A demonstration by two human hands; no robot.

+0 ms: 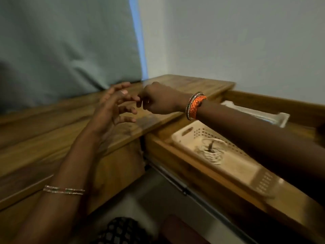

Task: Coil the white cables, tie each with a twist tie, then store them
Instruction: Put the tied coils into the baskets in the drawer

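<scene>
Nearest the camera, at the bottom edge, lies a dark patterned cloth point(121, 231), likely the person's clothing. Just above it, the left forearm rises over the wooden desk front, with thin bangles point(64, 190) around it.

Off to the right of both arms, an open wooden drawer point(177, 155) holds a beige perforated plastic basket point(186, 132). In the basket lies a coiled white cable point(213, 152), with a dark twist tie point(211, 146) standing up across the coil. The coil sits below the right forearm and well apart from the fingers of either hand. Beyond the forearm, a second pale tray point(274, 117) shows in the same drawer; what it holds cannot be told.

Farther on, the left hand point(112, 106) hovers over the wooden desk top point(193, 85), its fingers point(126, 110) spread and loosely bent, holding nothing. Facing it and very close to its fingertips is the right hand point(158, 101), with fingers curled inward and thumb and forefinger drawn near together as if pinching. Blur hides whether anything lies between them, so I cannot tell what, if anything, it holds. An orange braided band and beaded bangles point(195, 106) circle the right wrist.

Behind the fingers hangs a grey-green curtain point(70, 41) that reaches down to the desk top, and to its right stands a pale wall point(237, 41).
</scene>
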